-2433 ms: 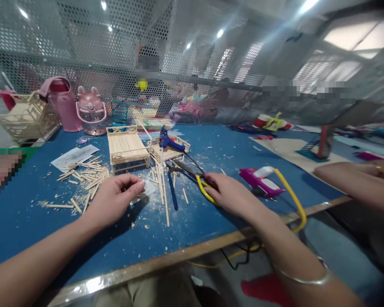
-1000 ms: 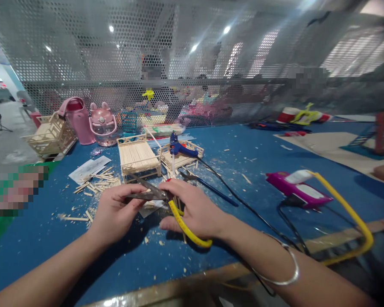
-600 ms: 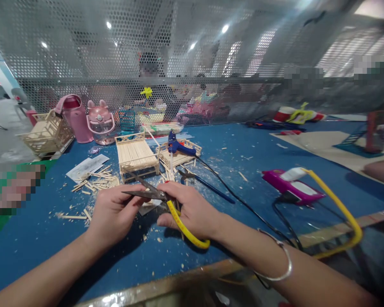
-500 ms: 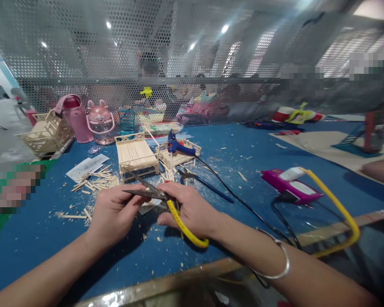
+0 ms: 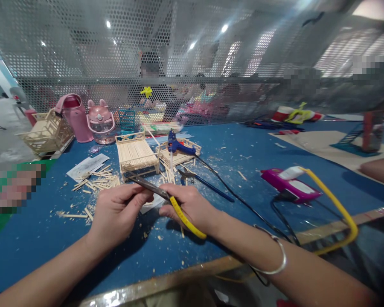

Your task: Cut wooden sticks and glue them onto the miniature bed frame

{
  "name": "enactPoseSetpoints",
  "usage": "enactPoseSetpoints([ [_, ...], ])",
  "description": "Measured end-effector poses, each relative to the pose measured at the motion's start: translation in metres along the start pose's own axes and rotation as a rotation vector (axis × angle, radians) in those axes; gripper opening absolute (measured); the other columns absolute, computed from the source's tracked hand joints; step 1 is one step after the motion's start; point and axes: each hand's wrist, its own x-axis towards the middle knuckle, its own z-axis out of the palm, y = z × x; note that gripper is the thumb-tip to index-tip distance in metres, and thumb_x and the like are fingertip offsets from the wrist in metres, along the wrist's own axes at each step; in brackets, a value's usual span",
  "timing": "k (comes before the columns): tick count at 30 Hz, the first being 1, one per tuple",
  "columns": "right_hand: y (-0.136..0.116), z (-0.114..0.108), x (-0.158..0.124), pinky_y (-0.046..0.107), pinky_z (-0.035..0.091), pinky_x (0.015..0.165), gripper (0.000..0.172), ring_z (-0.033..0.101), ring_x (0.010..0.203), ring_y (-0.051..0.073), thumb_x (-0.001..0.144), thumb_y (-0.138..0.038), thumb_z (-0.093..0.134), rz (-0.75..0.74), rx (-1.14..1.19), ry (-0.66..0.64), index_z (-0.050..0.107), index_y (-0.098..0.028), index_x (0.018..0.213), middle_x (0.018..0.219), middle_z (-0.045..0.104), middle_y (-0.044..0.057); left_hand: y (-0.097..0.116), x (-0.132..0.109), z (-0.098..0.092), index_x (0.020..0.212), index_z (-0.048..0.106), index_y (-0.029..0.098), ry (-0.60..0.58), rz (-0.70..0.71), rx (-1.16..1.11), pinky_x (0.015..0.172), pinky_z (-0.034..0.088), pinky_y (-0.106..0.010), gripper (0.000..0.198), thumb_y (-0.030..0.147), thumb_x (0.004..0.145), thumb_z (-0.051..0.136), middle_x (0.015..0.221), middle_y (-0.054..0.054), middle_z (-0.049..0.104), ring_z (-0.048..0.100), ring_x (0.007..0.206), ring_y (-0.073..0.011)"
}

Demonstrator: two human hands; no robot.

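Note:
My right hand grips yellow-handled scissors, their blades together and pointing up to the left. Just under the blades, my left hand has its thumb and fingertips pinched; whatever sits between them is too small or hidden to make out. Ahead of both hands stands a miniature bed made of thin wooden sticks. Cut stick pieces are heaped to its left. A smaller stick frame stands to its right, with a blue glue gun resting at it.
Blue-handled pliers lie right of the frame. A magenta tool with a yellow bar and black cable is at the right. A pink bottle and a pink-lidded jug stand behind. Another person's arm reaches in at far right.
The scissor blades, spread apart before, have come together. Both hands stay in nearly the same place, the left fingers still pinched.

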Motion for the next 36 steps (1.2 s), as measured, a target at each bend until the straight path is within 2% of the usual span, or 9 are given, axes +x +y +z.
enactPoseSetpoints([
  [5, -0.003, -0.011, 0.006, 0.021, 0.034, 0.049, 0.035, 0.041, 0.051, 0.009, 0.079, -0.049, 0.054, 0.172, -0.055, 0.156, 0.057, -0.016, 0.092, 0.059, 0.049, -0.004, -0.006, 0.004, 0.002, 0.074, 0.069, 0.017, 0.024, -0.187, -0.173, 0.059, 0.051, -0.023, 0.021, 0.035, 0.080, 0.059, 0.065, -0.001, 0.070, 0.063, 0.059, -0.0134],
  [8, -0.007, -0.026, 0.001, 0.021, 0.035, 0.050, 0.031, 0.039, 0.050, 0.009, 0.074, -0.035, 0.061, 0.311, -0.154, 0.210, 0.054, -0.017, 0.098, 0.059, 0.047, -0.005, -0.009, 0.005, 0.004, 0.079, 0.067, 0.015, 0.017, -0.257, -0.310, 0.059, 0.052, -0.025, 0.024, 0.038, 0.078, 0.059, 0.065, -0.002, 0.069, 0.063, 0.059, -0.0132],
  [11, -0.014, -0.044, -0.019, 0.021, 0.037, 0.052, 0.030, 0.043, 0.054, 0.010, 0.070, -0.018, 0.054, 0.462, -0.235, 0.097, 0.049, -0.019, 0.100, 0.065, 0.051, -0.004, -0.009, 0.006, 0.006, 0.082, 0.063, 0.015, -0.005, -0.311, -0.424, 0.057, 0.053, -0.024, 0.025, 0.039, 0.077, 0.059, 0.066, -0.001, 0.066, 0.062, 0.061, -0.0134],
  [16, -0.022, -0.066, -0.064, 0.021, 0.039, 0.051, 0.017, 0.045, 0.053, 0.011, 0.072, -0.018, 0.047, 0.774, -0.371, -0.125, 0.040, -0.022, 0.086, 0.063, 0.049, -0.004, -0.009, 0.007, 0.008, 0.081, 0.060, 0.016, -0.169, -0.330, -0.313, 0.047, 0.043, -0.020, 0.023, 0.038, 0.081, 0.052, 0.059, 0.002, 0.059, 0.052, 0.049, -0.0092],
  [21, -0.003, -0.074, -0.075, 0.025, 0.040, 0.053, 0.017, 0.054, 0.055, 0.016, 0.074, -0.023, 0.048, 0.970, -0.605, -0.123, 0.040, -0.021, 0.090, 0.061, 0.054, -0.001, -0.012, 0.006, 0.010, 0.064, 0.056, 0.016, -0.285, -0.294, -0.119, 0.045, 0.033, -0.020, 0.028, 0.033, 0.084, 0.047, 0.052, 0.003, 0.052, 0.042, 0.044, -0.0073],
  [24, 0.006, -0.074, -0.065, 0.029, 0.042, 0.059, 0.020, 0.062, 0.071, 0.023, 0.080, -0.026, 0.046, 0.922, -0.747, -0.164, 0.048, -0.015, 0.097, 0.078, 0.064, 0.009, -0.014, 0.005, 0.011, 0.062, 0.054, 0.017, -0.304, -0.310, -0.063, 0.046, 0.031, -0.020, 0.030, 0.033, 0.085, 0.045, 0.050, 0.003, 0.050, 0.041, 0.044, -0.0073],
  [28, -0.009, -0.067, -0.035, 0.040, 0.039, 0.072, 0.020, 0.062, 0.086, 0.031, 0.081, -0.023, 0.048, 0.622, -0.987, -0.153, 0.062, -0.016, 0.093, 0.095, 0.067, 0.014, -0.015, 0.006, 0.012, 0.060, 0.052, 0.017, -0.307, -0.310, -0.007, 0.047, 0.030, -0.020, 0.031, 0.032, 0.085, 0.045, 0.049, 0.004, 0.048, 0.040, 0.045, -0.0074],
  [31, -0.024, -0.053, -0.002, 0.037, 0.040, 0.080, 0.024, 0.062, 0.087, 0.021, 0.086, -0.026, 0.047, 0.316, -0.611, -0.120, 0.065, -0.021, 0.100, 0.096, 0.070, 0.007, -0.014, 0.008, 0.013, 0.062, 0.054, 0.016, -0.325, -0.357, -0.106, 0.045, 0.029, -0.020, 0.031, 0.035, 0.085, 0.045, 0.050, 0.004, 0.048, 0.039, 0.044, -0.0068],
  [36, -0.026, -0.023, 0.040, 0.023, 0.044, 0.063, 0.014, 0.061, 0.067, 0.011, 0.080, -0.023, 0.057, 0.283, 0.027, -0.146, 0.070, -0.019, 0.085, 0.073, 0.070, -0.001, -0.012, 0.011, 0.010, 0.070, 0.055, 0.016, -0.319, -0.524, -0.458, 0.039, 0.028, -0.018, 0.031, 0.043, 0.082, 0.048, 0.049, 0.005, 0.046, 0.037, 0.039, -0.0058],
])
